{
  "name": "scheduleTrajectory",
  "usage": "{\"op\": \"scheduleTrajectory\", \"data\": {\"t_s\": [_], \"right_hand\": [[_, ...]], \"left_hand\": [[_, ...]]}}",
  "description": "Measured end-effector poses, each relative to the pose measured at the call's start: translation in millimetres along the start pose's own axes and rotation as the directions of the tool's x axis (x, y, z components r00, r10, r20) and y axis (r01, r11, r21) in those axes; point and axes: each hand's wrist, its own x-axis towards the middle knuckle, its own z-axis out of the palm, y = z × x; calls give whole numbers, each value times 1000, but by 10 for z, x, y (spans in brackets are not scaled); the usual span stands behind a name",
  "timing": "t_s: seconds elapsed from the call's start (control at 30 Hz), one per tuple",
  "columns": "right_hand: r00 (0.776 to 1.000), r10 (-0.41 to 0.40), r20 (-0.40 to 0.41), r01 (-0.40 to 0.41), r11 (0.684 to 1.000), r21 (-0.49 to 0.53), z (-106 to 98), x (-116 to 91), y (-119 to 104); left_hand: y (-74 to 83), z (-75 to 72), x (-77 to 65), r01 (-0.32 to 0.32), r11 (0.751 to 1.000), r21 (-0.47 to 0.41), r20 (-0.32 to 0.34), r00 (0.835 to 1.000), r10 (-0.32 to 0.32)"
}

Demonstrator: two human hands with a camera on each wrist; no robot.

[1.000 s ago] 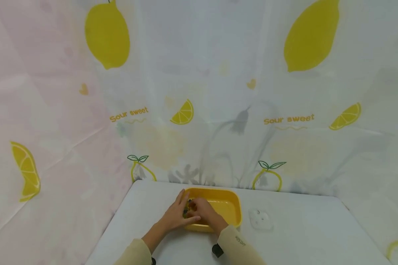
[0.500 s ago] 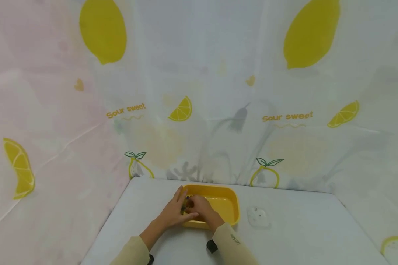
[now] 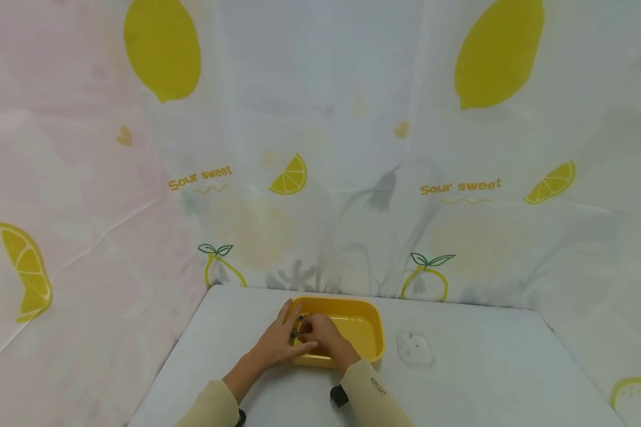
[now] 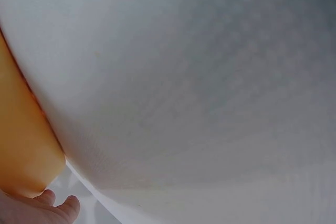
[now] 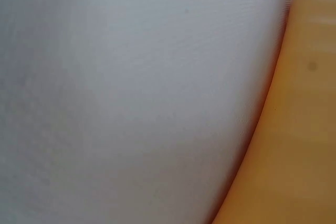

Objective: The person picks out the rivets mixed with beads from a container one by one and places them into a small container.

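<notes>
A yellow rectangular tray [image 3: 376, 332] stands at the back of the white table. My left hand [image 3: 278, 339] lies over its left end, with straight fingers along the far left rim and the thumb stretched across the near side. Inside that end are several small dark round pieces [image 3: 301, 318], too small to identify. My right hand [image 3: 324, 333] reaches over the near rim, fingers curled among these pieces. Whether it pinches one is hidden. In the left wrist view, fingertips [image 4: 71, 205] show beside the tray wall [image 4: 26, 129]. The right wrist view shows only tray wall [image 5: 294, 119] and tabletop.
A clear, flat, rounded piece [image 3: 414, 348] with small dark marks lies on the white table [image 3: 486, 367], to the right of the tray. Behind and at the sides hang lemon-printed curtains [image 3: 320, 148]. A black wrist device [image 3: 339, 396] sits by the right sleeve.
The head view has tilted and shifted slightly. My right fingers have moved a little among the small dark pieces, which show in slightly different places. The left hand stays at the tray's left end.
</notes>
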Motion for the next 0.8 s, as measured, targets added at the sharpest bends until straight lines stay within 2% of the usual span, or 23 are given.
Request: {"op": "scheduleTrajectory", "data": {"t_s": [0.37,0.8], "right_hand": [[1000,24,0,-24,988,155,-38,-38,19],[1000,9,-10,-8,986,167,-16,-25,41]], "left_hand": [[8,0,4,-20,1000,7,-19,1000,21],[6,3,-4,-1,1000,11,-16,1000,2]]}}
